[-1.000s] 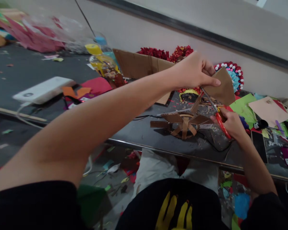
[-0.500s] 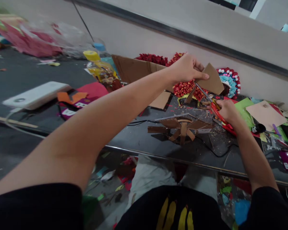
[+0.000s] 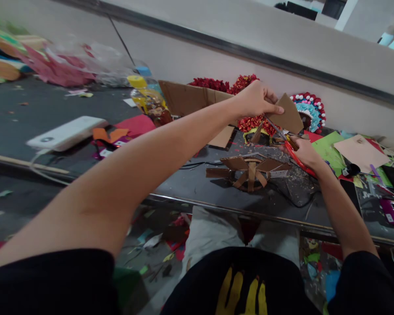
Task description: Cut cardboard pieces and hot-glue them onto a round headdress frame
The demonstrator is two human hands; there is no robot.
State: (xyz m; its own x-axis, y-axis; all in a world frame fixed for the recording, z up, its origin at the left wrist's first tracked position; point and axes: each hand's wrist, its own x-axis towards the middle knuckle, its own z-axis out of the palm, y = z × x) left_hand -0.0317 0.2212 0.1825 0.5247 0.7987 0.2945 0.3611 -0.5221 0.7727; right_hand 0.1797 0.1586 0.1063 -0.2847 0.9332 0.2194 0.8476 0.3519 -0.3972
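Observation:
My left hand (image 3: 261, 100) pinches a small piece of cardboard (image 3: 288, 117) between thumb and fingers, above the far side of the table. Red-handled scissors (image 3: 297, 158) are in my right hand (image 3: 304, 151), their blades pointing up and left at the lower edge of the cardboard. Whether the blades are cutting into it, I cannot tell. Closer to me on the table stands a wheel-like cardboard structure (image 3: 251, 173) with several strips radiating out. A flat cardboard square (image 3: 221, 137) lies beneath my left forearm.
Red frilled decorations (image 3: 212, 84) and a round blue-and-red ornament (image 3: 310, 111) lean by the wall. Bottles (image 3: 147, 96) and a white power bank (image 3: 67, 132) stand at left. Green paper (image 3: 330, 151), a pink sheet (image 3: 361, 151) and a phone (image 3: 350, 194) lie at right. Scraps litter the floor.
The view has shifted slightly, so the table's things appear a little further right at the left side. Both hands keep their holds on the cardboard and the scissors, with little visible movement.

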